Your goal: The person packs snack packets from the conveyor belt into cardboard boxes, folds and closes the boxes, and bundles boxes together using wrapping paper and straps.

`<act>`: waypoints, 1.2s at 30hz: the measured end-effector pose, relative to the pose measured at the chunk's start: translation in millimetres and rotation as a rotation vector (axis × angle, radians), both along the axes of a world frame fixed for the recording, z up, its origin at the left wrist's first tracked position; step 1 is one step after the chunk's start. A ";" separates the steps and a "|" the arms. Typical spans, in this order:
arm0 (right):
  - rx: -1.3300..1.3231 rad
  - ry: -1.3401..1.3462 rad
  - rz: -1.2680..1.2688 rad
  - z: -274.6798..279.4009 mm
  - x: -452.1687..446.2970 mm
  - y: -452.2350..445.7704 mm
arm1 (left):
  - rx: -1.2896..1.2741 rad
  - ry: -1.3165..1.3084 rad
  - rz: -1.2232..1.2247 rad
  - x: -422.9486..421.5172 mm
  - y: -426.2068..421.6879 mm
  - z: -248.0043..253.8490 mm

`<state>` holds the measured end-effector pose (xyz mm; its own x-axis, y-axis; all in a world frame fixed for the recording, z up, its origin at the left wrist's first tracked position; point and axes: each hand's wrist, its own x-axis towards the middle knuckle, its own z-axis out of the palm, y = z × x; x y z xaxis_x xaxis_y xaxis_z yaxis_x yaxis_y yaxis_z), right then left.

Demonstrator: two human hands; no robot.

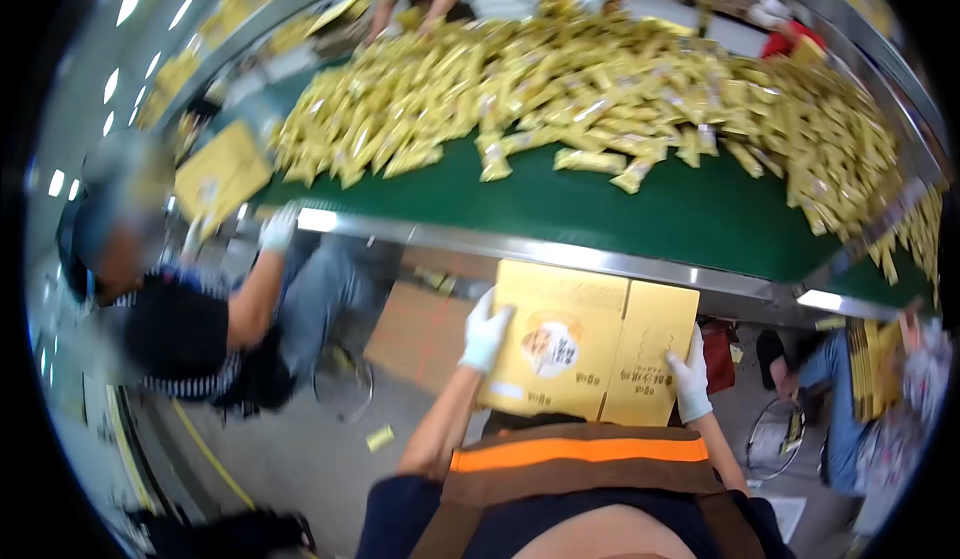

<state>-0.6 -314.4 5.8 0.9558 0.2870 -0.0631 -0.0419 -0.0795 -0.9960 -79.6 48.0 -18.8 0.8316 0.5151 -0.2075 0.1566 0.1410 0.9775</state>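
The left fingers (pixel 486 331) and right fingers (pixel 688 377) pinched opposite edges of the yellow carton (pixel 588 349), where even pressure would best prevent buckling between them.

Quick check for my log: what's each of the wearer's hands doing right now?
Left hand: closed on the left edge of the yellow carton.
Right hand: closed on the same carton's right edge.
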 end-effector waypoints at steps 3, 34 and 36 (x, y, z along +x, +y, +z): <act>-0.521 -0.681 -0.247 66.2 0.3 -6.9 | -0.147 -0.252 -0.108 -13.2 10.3 58.9; -0.920 -0.530 1.337 159.7 62.4 62.4 | -0.252 -0.513 -0.788 37.8 -42.3 160.4; -0.944 -0.585 1.285 159.7 51.7 59.2 | -0.364 -0.335 -1.088 46.1 -55.0 169.7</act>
<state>51.1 -255.2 165.6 0.1091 0.9094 -0.4013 0.8457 -0.2971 -0.4433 -33.5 -7.1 150.9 0.8355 -0.5372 0.1155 0.1099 0.3693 0.9228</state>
